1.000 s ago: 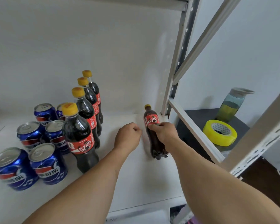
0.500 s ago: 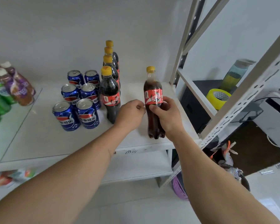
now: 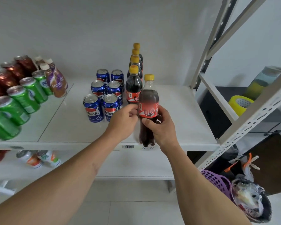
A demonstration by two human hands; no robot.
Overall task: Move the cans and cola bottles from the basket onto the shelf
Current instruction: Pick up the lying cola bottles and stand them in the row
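A cola bottle (image 3: 148,101) with a yellow cap and red label stands upright at the front edge of the white shelf (image 3: 182,120). My right hand (image 3: 161,127) is wrapped around its lower body. My left hand (image 3: 122,122) touches the label's left side with its fingertips. Behind it, a row of several cola bottles (image 3: 134,85) runs towards the back wall. To their left stand several blue cans (image 3: 104,95) in two columns. The purple basket (image 3: 217,181) shows at the lower right, below the shelf.
Green cans (image 3: 21,99), red cans (image 3: 8,73) and coffee bottles (image 3: 56,80) fill the shelf's left section. The rack's slanted metal upright (image 3: 243,120) crosses the right side. Yellow tape (image 3: 240,104) and a water bottle (image 3: 263,82) sit on a dark table behind it. A bin (image 3: 251,202) stands beside the basket.
The bottle has come from the back right of the shelf to its front edge, upright, closer to the bottle row. My view has pulled back and lowered, and both hands stay at the bottle.
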